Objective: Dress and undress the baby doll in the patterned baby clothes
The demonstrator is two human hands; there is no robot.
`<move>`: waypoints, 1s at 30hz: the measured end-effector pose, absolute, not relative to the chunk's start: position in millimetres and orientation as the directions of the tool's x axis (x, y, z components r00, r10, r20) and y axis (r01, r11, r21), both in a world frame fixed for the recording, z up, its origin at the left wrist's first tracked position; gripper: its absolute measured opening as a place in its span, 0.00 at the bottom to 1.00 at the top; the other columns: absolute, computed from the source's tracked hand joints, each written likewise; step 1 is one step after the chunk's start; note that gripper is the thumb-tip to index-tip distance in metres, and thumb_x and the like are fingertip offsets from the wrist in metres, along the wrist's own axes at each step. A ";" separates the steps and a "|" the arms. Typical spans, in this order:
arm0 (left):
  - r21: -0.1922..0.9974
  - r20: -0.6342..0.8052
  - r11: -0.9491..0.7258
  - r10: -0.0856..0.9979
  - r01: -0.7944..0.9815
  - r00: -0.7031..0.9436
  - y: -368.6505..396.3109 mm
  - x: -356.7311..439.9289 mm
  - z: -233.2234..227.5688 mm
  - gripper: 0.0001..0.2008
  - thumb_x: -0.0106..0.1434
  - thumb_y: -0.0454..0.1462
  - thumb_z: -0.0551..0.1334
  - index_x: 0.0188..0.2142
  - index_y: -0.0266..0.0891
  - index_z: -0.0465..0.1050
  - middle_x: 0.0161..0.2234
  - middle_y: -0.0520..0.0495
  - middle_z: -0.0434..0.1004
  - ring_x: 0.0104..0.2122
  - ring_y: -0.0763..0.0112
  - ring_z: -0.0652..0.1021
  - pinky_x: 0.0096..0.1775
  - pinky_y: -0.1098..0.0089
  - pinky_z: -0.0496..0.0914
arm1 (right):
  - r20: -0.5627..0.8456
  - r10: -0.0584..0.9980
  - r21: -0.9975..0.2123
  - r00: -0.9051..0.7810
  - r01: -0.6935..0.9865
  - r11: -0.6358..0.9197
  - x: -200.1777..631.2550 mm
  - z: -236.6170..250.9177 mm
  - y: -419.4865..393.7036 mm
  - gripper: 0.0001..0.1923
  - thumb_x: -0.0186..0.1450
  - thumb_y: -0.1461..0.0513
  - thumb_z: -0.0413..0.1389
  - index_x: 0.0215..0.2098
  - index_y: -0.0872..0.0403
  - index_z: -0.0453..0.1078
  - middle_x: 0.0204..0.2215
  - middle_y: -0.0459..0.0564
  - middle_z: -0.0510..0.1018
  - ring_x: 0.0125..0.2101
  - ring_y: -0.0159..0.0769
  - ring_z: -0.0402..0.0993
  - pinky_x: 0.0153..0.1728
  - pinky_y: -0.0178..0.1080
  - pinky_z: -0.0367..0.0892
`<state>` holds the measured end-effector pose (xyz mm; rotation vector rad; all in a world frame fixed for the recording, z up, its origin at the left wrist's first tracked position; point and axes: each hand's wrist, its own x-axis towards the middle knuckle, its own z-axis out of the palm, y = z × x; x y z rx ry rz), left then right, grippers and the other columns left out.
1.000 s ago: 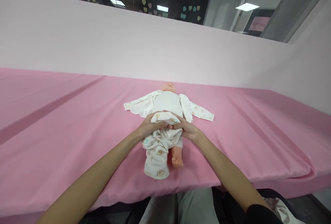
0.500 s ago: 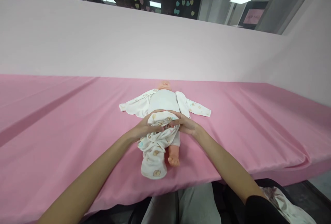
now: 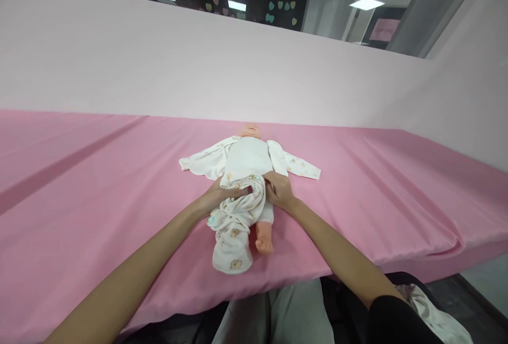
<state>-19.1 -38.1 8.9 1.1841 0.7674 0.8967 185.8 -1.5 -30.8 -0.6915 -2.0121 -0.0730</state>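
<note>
A baby doll (image 3: 251,131) lies on its back, in a white top with patterned sleeves spread to both sides. Bunched white baby pants (image 3: 238,211) with small animal prints cover its hips and the leg on the left. The other leg's bare foot (image 3: 264,238) shows at the right. My left hand (image 3: 216,196) grips the bunched cloth from the left, its thumb laid across the gathered opening. At the right edge of the waistband, my right hand (image 3: 279,189) is closed, pinching the fabric beside the doll's hip.
A pink sheet (image 3: 119,185) covers the table, its front edge just before my lap. Behind it rises a white wall panel (image 3: 198,69) beneath a dark window with heart stickers. Patterned cloth (image 3: 436,315) lies at the lower right.
My right hand has shifted from over the front of the bunched pants to their right edge and closed there. My left hand has moved slightly left and down, still on the cloth.
</note>
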 end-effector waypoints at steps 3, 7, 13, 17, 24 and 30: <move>0.959 -0.046 0.163 0.897 -0.231 0.440 -34.7 -19.7 4.3 0.21 0.46 0.33 0.69 0.41 0.34 0.72 0.37 0.43 0.78 0.36 0.62 0.78 0.38 0.65 0.73 | 0.737 0.237 0.127 -0.632 0.475 0.871 186.1 -35.2 3.7 0.12 0.60 0.67 0.43 0.27 0.56 0.68 0.25 0.53 0.73 0.25 0.34 0.62 0.27 0.37 0.60; 0.913 -0.149 0.279 0.907 -0.298 0.393 -31.4 -21.7 0.5 0.14 0.45 0.31 0.68 0.34 0.32 0.74 0.29 0.45 0.79 0.29 0.64 0.78 0.33 0.67 0.74 | 0.484 0.303 0.286 -0.821 0.476 0.832 181.6 -26.5 3.4 0.11 0.58 0.68 0.49 0.20 0.55 0.67 0.21 0.51 0.71 0.26 0.35 0.60 0.28 0.38 0.57; 0.807 -0.303 0.456 0.865 -0.376 0.399 -28.8 -24.6 -0.6 0.04 0.48 0.31 0.65 0.25 0.31 0.74 0.21 0.46 0.75 0.22 0.68 0.76 0.28 0.68 0.73 | 0.174 0.534 0.206 -0.828 0.560 0.802 176.5 -7.8 -7.8 0.09 0.55 0.73 0.50 0.23 0.58 0.70 0.24 0.52 0.73 0.31 0.36 0.60 0.32 0.37 0.57; 0.807 -0.338 0.480 0.853 -0.345 0.398 -28.6 -25.2 -1.1 0.05 0.49 0.31 0.64 0.27 0.29 0.75 0.23 0.43 0.76 0.24 0.65 0.77 0.29 0.67 0.74 | 0.073 0.607 0.132 -0.792 0.611 0.781 178.1 -0.6 -20.3 0.10 0.51 0.71 0.54 0.32 0.60 0.71 0.33 0.54 0.73 0.38 0.41 0.59 0.36 0.39 0.58; 0.787 -0.360 0.493 0.855 -0.370 0.373 -32.6 -22.9 3.6 0.03 0.50 0.29 0.61 0.26 0.31 0.74 0.23 0.43 0.77 0.25 0.63 0.78 0.31 0.65 0.75 | -0.044 0.643 -0.035 -0.764 0.645 0.764 182.6 18.7 -34.4 0.16 0.49 0.67 0.58 0.37 0.61 0.70 0.42 0.56 0.70 0.43 0.45 0.56 0.39 0.41 0.58; 0.793 -0.344 0.481 0.860 -0.375 0.378 -31.0 -23.5 2.7 0.01 0.49 0.30 0.63 0.24 0.32 0.72 0.22 0.44 0.77 0.24 0.64 0.78 0.30 0.67 0.75 | 0.051 0.621 -0.084 -0.782 0.616 0.783 187.2 21.9 -27.8 0.22 0.48 0.58 0.63 0.39 0.59 0.70 0.40 0.54 0.71 0.41 0.43 0.57 0.40 0.42 0.57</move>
